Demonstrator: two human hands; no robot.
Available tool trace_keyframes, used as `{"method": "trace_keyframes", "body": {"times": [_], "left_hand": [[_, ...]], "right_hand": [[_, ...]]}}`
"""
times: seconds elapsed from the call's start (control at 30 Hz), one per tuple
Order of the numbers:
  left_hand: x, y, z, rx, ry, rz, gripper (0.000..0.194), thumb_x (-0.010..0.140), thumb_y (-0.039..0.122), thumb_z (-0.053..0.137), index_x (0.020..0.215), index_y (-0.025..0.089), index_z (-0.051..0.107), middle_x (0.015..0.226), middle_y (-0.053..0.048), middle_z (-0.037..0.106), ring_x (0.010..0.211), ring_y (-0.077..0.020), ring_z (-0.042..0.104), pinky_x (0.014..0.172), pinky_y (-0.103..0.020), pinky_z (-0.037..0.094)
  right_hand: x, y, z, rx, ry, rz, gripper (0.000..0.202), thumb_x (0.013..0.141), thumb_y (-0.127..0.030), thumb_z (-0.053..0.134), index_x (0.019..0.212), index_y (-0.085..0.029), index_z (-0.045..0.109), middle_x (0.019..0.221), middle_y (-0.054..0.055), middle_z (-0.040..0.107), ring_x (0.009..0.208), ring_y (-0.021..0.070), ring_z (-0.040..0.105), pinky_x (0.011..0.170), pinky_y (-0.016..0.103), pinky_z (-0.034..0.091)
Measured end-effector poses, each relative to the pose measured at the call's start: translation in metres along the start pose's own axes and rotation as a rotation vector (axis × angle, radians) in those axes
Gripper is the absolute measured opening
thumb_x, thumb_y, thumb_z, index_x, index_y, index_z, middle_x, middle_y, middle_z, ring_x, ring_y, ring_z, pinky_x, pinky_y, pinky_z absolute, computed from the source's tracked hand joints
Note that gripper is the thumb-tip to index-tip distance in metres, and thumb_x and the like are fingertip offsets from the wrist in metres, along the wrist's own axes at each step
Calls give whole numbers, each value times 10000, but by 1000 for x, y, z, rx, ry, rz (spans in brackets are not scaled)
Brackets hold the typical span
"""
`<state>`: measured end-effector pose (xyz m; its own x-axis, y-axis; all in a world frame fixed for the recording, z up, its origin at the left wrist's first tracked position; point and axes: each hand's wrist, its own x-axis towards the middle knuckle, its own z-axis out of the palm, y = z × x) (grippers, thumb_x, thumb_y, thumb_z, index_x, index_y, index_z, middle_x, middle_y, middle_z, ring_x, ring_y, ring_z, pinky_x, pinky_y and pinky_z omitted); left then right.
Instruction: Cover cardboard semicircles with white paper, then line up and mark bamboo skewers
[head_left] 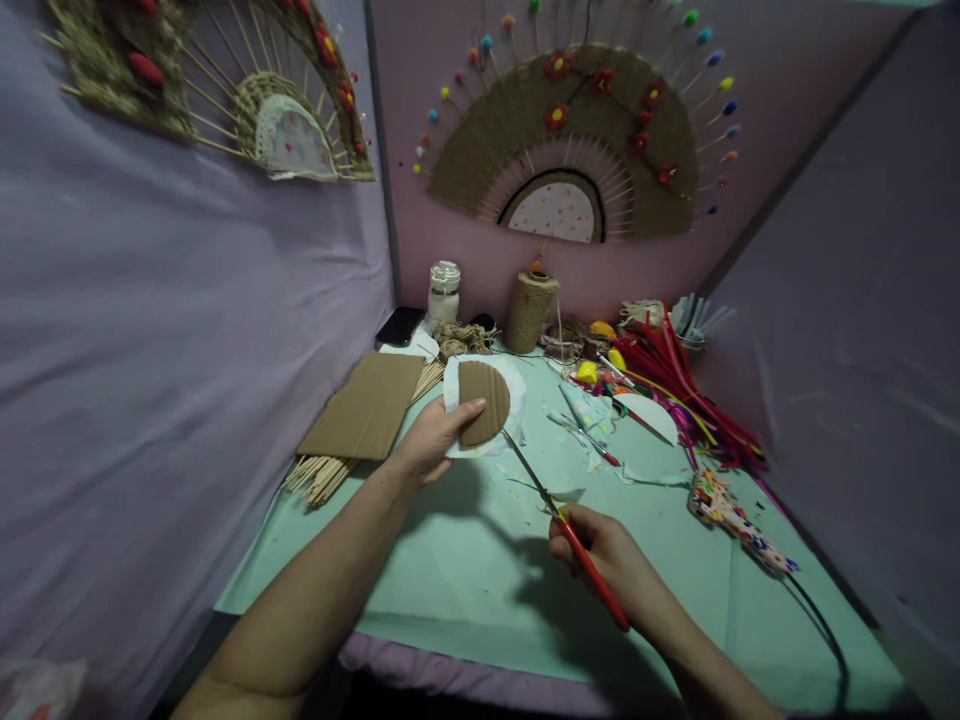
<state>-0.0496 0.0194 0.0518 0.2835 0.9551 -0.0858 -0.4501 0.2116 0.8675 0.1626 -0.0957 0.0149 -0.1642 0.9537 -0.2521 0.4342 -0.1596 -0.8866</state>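
Note:
My left hand pinches a half-round piece of brown cardboard that lies on a larger piece of white patterned fabric, thumb on top and fingers beneath. The fabric sticks out around the cardboard's curved edge. My right hand is wrapped round the red handles of a pair of scissors. Their dark blades point up and left, and the tips reach the fabric's lower right edge. Whether the blades are parted is too small to tell. Both hands are above the green tabletop.
Cardboard and thin sticks lie at left. A phone, a jar and a twine spool stand behind. Fabric scraps, red pipe cleaners and a corded glue gun lie at right.

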Motion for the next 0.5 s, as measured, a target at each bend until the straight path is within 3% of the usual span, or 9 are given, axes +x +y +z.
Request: {"method": "trace_keyframes", "body": {"times": [0.27, 0.5], "left_hand": [[0, 2, -1, -20, -20, -37, 410, 686, 273, 774, 1061, 148, 667, 942, -62, 728, 801, -164, 658, 740, -265, 498], [-1, 3, 0, 14, -2, -32, 376, 681, 277, 769, 1016, 129, 684, 928, -82, 725, 811, -183, 656, 749, -283, 489]], "right_hand": [[-2, -3, 1, 34, -11, 14, 390, 696, -549, 644, 654, -215, 448, 517, -64, 419, 468, 100, 392, 445, 227, 302], [-6, -5, -2, -88, 50, -9, 400, 727, -540, 631, 617, -212, 430, 508, -59, 405, 476, 97, 380, 448, 224, 308]]}}
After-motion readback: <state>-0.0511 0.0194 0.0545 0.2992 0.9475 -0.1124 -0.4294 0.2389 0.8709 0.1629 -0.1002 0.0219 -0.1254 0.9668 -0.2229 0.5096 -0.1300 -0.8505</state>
